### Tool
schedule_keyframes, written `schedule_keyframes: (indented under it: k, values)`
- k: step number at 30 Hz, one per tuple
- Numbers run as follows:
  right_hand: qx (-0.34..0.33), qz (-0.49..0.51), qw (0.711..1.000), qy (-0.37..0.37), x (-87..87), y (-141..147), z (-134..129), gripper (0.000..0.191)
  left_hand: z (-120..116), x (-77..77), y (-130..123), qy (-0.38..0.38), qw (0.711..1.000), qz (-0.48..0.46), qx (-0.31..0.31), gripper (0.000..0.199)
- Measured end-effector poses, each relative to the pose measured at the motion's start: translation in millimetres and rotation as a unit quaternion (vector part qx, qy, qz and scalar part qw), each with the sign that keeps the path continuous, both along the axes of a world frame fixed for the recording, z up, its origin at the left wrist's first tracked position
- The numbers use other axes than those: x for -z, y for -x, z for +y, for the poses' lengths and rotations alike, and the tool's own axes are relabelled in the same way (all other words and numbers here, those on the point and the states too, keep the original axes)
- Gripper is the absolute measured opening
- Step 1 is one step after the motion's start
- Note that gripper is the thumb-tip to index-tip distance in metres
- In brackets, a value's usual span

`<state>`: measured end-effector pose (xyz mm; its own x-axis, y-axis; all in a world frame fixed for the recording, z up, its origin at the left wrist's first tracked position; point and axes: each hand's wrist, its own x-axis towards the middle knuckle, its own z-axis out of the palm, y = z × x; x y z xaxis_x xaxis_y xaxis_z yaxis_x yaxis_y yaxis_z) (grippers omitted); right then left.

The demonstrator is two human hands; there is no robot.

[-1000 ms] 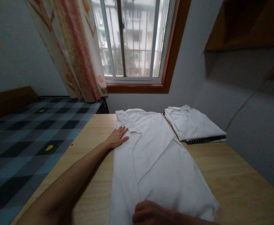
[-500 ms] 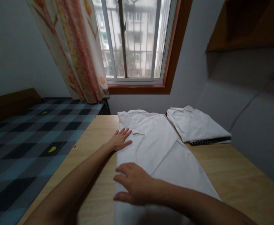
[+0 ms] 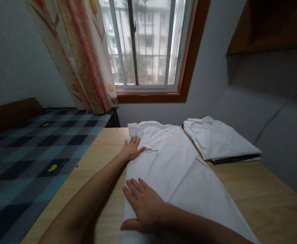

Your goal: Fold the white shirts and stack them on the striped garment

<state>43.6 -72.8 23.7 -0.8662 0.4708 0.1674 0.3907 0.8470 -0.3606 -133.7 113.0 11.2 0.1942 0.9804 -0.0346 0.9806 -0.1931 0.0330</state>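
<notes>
A white shirt [image 3: 173, 159], folded lengthwise, lies along the wooden table [image 3: 110, 145] with its collar end toward the window. My left hand [image 3: 131, 149] rests flat on the shirt's left edge near the far end, fingers spread. Closer to me, my right hand [image 3: 145, 206] lies palm down on the same left edge, its fingers stretched out and the thumb apart. Neither hand grasps the cloth. My right forearm crosses over the near part of the shirt and hides some of it.
A folded white garment [image 3: 219, 139] sits at the table's far right, on something with a black striped edge [image 3: 236, 158]. Left of the table is a bed with a checked cover [image 3: 62, 135]. A curtain [image 3: 87, 67] hangs beside the window [image 3: 148, 44]; a wooden shelf [image 3: 272, 27] juts out upper right.
My right hand has flattened onto the shirt, its fingers now straighter and pointing more away from me. My left hand stays near the same spot. The view has shifted slightly.
</notes>
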Motion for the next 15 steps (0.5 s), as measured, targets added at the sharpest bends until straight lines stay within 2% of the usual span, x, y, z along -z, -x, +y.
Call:
schedule_keyframes:
  k: [7, 11, 15]
  values:
    - [0.002, 0.012, 0.999, -0.053, 5.9, 0, 2, 0.088, 49, 2.3, -1, -0.012, 0.998, -0.004, -0.056, 0.09]
    - [-0.004, 0.011, 0.996, -0.09, 17.1, 5, 8, 0.09, 78, 4.2, 2, -0.015, 0.997, -0.001, -0.076, 0.091]
    - [-0.012, 0.001, 0.989, -0.147, 33.4, 12, 16, 0.07, 104, 4.7, 4, -0.026, 0.994, -0.001, -0.109, 0.091]
